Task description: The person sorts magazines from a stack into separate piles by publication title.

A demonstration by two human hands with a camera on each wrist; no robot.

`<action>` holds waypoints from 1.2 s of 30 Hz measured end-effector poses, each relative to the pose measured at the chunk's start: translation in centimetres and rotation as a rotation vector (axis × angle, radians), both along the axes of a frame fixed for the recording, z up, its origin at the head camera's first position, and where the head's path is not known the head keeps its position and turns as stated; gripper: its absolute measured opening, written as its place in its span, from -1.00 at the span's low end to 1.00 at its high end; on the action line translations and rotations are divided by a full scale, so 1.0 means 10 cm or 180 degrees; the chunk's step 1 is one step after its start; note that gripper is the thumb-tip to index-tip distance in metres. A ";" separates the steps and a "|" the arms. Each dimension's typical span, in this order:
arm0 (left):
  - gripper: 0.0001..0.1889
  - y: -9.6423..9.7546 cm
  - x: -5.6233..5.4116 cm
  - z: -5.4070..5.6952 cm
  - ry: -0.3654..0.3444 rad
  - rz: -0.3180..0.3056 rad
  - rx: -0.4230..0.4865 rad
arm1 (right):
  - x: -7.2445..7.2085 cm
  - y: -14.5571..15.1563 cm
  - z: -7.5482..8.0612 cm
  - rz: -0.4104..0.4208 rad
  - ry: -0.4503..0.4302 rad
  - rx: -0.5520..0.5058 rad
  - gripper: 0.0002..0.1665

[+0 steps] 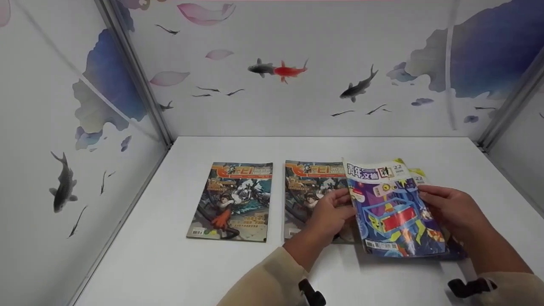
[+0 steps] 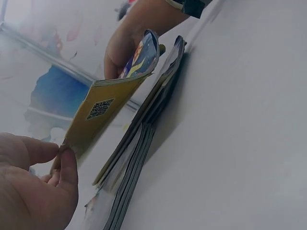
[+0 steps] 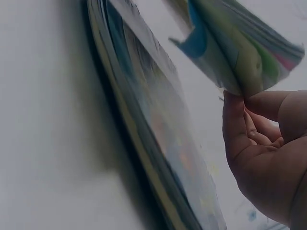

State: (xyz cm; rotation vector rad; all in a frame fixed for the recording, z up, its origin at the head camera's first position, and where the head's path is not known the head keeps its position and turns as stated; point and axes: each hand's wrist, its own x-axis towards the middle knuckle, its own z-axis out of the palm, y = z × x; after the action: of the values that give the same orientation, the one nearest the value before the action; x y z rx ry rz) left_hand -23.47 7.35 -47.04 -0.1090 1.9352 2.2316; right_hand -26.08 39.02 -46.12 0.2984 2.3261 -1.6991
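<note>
Both hands hold a magazine [image 1: 395, 221] with a purple and blue cover, raised above the table and slightly tilted. My left hand [image 1: 327, 216] pinches its left edge between thumb and fingers; the left wrist view shows its yellow back cover [image 2: 84, 127] with a QR code. On the opposite edge, my right hand [image 1: 454, 208] pinches the magazine, whose page edges [image 3: 254, 57] curve and fan apart in the right wrist view. Beneath it lies a second magazine [image 1: 418, 173], mostly hidden, with a similar cover. A comic-style magazine [image 1: 297, 199] lies partly behind my left hand.
Another comic-style magazine [image 1: 238, 204] lies flat to the left, with the same cover as the middle one. All stand on a white table [image 1: 144, 255]. White panels [image 1: 297, 110] painted with fish and petals enclose the back and sides, with metal posts [image 1: 140, 76] at the corners.
</note>
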 end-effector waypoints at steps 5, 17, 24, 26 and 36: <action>-0.45 0.23 0.04 -0.02 0.0012 -0.0040 0.0129 | 0.05 0.21 -0.02 -0.0030 -0.0021 0.0111 -0.10; -0.37 0.44 0.08 -0.08 -0.0147 -0.0421 0.0523 | 0.09 0.49 -0.07 -0.0176 0.0040 0.0284 -0.14; -0.30 0.38 0.07 -0.13 -0.0083 -0.0711 0.0565 | 0.06 0.60 -0.17 -0.0205 0.0020 0.0285 -0.08; -0.29 0.37 0.07 -0.14 -0.0069 -0.0768 0.0585 | 0.06 0.63 -0.20 -0.0250 0.0023 0.0303 -0.06; -0.30 0.37 0.05 -0.16 -0.0116 -0.0729 0.0477 | 0.03 0.71 -0.26 -0.0482 0.0016 0.0560 -0.04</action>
State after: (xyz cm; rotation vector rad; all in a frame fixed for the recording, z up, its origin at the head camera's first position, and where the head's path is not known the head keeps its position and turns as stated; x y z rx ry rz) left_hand -22.96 11.05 -48.63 0.0879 1.6619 2.1950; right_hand -25.80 46.16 -48.75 0.5158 2.5188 -1.5615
